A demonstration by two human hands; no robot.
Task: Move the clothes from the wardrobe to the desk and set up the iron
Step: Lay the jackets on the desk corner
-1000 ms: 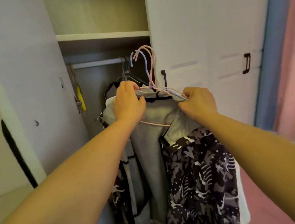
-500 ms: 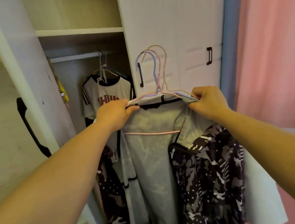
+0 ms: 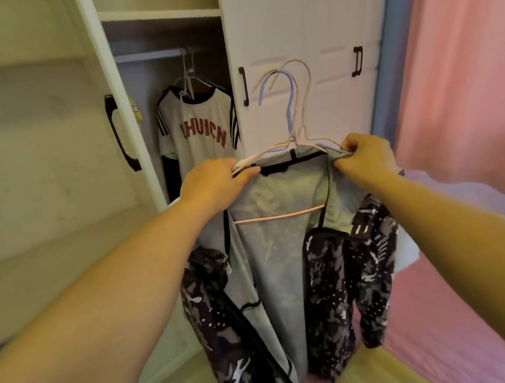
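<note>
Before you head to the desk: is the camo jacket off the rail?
Off. Its hangers' hooks hang free before the shut door, the camo jacket held by both hands.

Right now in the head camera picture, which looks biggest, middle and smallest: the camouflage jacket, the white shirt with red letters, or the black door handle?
1. Camouflage jacket with grey lining, though it hangs nearest the camera.
2. White shirt with red letters.
3. Black door handle on the closed white door.

Both hands (image 3: 290,170) raised — fists closed.
</note>
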